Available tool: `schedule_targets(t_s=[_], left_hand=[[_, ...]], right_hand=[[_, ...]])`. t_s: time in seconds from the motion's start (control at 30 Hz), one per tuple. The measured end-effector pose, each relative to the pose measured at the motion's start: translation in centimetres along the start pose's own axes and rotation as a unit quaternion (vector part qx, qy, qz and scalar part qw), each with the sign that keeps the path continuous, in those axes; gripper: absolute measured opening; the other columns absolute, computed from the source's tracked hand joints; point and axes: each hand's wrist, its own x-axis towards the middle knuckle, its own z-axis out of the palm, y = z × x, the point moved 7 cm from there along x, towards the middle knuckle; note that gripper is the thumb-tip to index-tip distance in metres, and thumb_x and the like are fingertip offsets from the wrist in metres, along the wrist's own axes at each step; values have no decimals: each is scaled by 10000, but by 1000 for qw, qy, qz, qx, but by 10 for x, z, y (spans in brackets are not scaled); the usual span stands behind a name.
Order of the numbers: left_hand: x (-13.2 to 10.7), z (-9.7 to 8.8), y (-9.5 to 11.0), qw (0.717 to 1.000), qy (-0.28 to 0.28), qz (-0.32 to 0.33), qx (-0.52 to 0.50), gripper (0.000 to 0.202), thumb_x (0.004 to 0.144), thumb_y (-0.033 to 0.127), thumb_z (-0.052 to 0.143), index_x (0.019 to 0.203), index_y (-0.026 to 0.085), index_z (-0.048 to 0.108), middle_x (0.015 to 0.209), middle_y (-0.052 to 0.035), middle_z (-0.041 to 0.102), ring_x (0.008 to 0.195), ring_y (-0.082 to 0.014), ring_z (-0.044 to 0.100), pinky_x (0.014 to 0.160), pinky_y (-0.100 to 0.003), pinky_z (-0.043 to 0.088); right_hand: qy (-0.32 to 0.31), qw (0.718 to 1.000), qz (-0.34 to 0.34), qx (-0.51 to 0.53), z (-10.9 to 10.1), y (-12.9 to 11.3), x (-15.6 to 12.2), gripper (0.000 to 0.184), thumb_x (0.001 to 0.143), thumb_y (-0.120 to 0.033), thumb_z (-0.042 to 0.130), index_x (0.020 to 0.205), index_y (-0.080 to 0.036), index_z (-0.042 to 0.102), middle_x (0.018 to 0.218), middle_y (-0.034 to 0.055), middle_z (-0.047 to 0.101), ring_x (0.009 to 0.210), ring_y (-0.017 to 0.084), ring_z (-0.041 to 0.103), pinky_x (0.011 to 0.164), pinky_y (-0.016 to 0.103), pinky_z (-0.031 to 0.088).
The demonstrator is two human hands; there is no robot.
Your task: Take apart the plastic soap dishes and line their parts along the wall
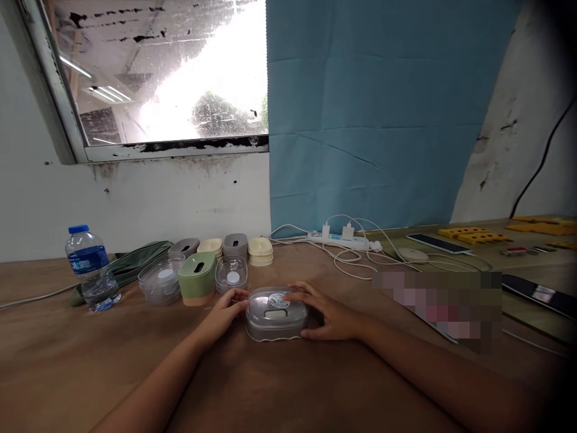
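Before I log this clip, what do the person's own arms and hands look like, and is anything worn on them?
The left grip and right grip are bare human hands, without gloves; no ring or watch shows. The left forearm and right forearm show no sleeve, cable or marking. The upper arms are out of view.
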Motion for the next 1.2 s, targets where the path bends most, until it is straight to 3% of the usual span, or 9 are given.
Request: schedule_targets(t_s=[0.2,0.53,0.67,0.8,0.9,1.0,1.07,1.2], left_hand=[[1,-2,-1,1000,5,-7,-7,249,710,305,563,905,151,545,846,-16,553,758,-131,499,700,-250,383],[-2,-4,3,999,5,4,35,244,703,308,558,892,154,555,838,-23,577,793,-158,519,742,-279,389],[-7,0,13,996,13,28,82,275,730,348,538,928,159,549,885,-43,593,848,-179,523,784,-294,388],[-12,0,25,983,47,68,166,244,742,329,514,922,168,548,879,-36,572,755,-158,502,724,-277,393],[-13,1,29,972,51,83,213,207,747,297,494,895,163,548,846,-33,551,694,-146,473,662,-266,380],[-13,-2,30,965,58,95,237,178,744,271,483,868,165,553,836,-33,537,686,-146,459,643,-262,368],[-13,-3,31,961,63,99,250,160,739,254,477,846,167,559,840,-34,531,698,-151,458,646,-261,362],[-14,0,31,954,56,113,271,142,738,223,457,822,167,556,848,-37,524,709,-152,464,655,-262,360]], right_hand=[[-1,1000,28,-11,6,-4,2,734,669,-349,659,1324,-292,332,1383,73,175,1274,274,241,1018,393,275],[5,999,33,-26,5,-9,3,737,670,-356,651,1327,-299,322,1369,60,202,1264,256,257,1015,364,283],[5,999,38,-28,1,-5,3,724,645,-371,671,1297,-287,368,1321,70,243,1219,257,316,988,356,316],[51,994,73,-66,-10,9,4,731,591,-441,703,1249,-276,429,1187,67,327,1096,241,423,937,342,364],[138,965,184,-126,-27,41,-2,698,615,-477,672,1237,-265,438,1119,79,358,1002,242,471,900,366,384],[207,904,311,-208,-47,78,-18,702,643,-498,630,1261,-240,419,1141,123,377,1027,317,444,870,433,372],[226,879,334,-256,-58,95,-27,712,648,-482,621,1274,-219,407,1204,145,361,1096,369,374,881,463,338],[236,874,307,-294,-66,105,-32,678,675,-360,598,1296,-214,370,1185,141,384,1072,335,388,887,425,327]])
